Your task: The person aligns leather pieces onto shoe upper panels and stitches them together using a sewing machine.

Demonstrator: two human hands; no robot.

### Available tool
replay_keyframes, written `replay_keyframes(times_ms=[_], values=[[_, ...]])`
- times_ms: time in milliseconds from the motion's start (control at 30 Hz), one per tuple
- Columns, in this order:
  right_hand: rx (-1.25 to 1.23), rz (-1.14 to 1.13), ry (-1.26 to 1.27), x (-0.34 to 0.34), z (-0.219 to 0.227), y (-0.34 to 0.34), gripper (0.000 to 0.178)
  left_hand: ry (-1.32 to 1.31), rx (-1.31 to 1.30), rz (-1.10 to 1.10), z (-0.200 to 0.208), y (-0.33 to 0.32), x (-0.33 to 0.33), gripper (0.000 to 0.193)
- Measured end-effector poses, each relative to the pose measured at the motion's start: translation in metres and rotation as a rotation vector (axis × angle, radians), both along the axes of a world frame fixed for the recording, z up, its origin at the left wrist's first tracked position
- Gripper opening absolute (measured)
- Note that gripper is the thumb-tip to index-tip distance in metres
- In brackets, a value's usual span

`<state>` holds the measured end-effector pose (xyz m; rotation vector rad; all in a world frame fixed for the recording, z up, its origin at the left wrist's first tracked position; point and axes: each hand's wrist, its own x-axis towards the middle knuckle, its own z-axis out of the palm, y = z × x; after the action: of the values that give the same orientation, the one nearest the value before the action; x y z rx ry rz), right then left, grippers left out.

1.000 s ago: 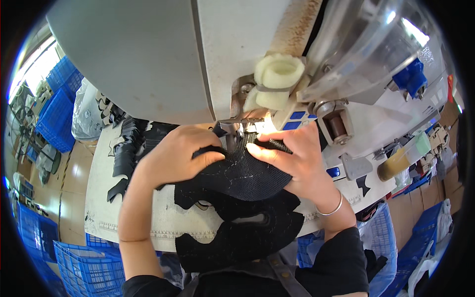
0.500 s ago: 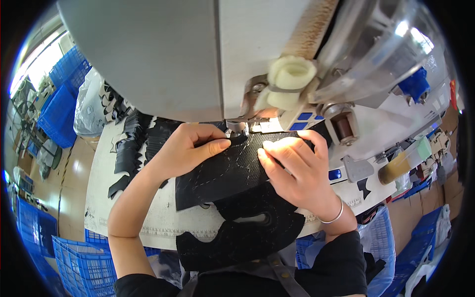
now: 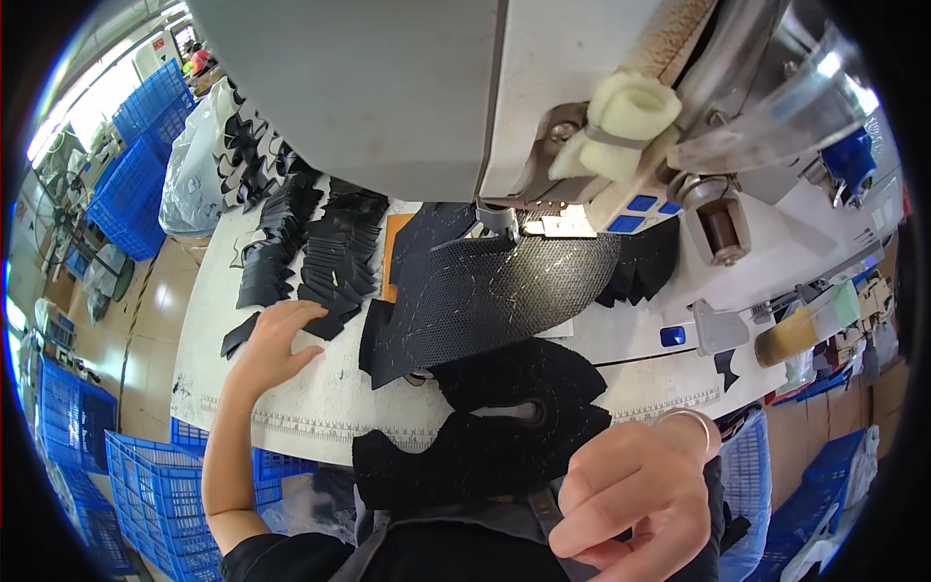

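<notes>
Note row of black cut pieces point(image 3: 339, 254) left of mesh panel point(image 3: 485, 303), long axis alongside, nearer left hand point(image 3: 272, 351) (released); cannot tell hold of curled right hand point(image 3: 635, 500).

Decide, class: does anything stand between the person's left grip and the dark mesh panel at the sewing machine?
Nothing visible does: white tabletop shows between the left grip and the mesh panel. Small black pieces lie mostly farther up, beside that path.
</notes>
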<state>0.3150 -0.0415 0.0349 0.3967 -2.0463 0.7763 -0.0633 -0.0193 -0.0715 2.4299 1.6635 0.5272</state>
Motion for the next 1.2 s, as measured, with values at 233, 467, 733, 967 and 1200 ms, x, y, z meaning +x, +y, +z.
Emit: replay_keyframes(times_ms=[233, 467, 733, 967, 1200], values=[[-0.057, 0.049, 0.188, -0.008, -0.002, -0.018, 0.027, -0.043, 0.07, -0.011, -0.019, 0.015, -0.007, 0.024], [0.423, -0.441, 0.216, -0.013, 0.0, -0.021, 0.04, -0.419, -0.065, 0.066, -0.002, 0.019, -0.003, 0.026], [0.686, -0.647, 0.092, -0.007, 0.001, -0.013, 0.046, -0.933, -0.095, -0.23, 0.087, 0.002, 0.091, 0.021], [0.333, -1.104, -0.567, -0.012, 0.001, -0.025, 0.025, -0.724, 0.026, -0.404, 0.091, 0.014, 0.142, 0.022], [-0.915, -0.575, -0.336, -0.012, -0.062, 0.03, 0.022, -0.705, 0.16, -0.452, 0.069, 0.026, 0.148, 0.021]])
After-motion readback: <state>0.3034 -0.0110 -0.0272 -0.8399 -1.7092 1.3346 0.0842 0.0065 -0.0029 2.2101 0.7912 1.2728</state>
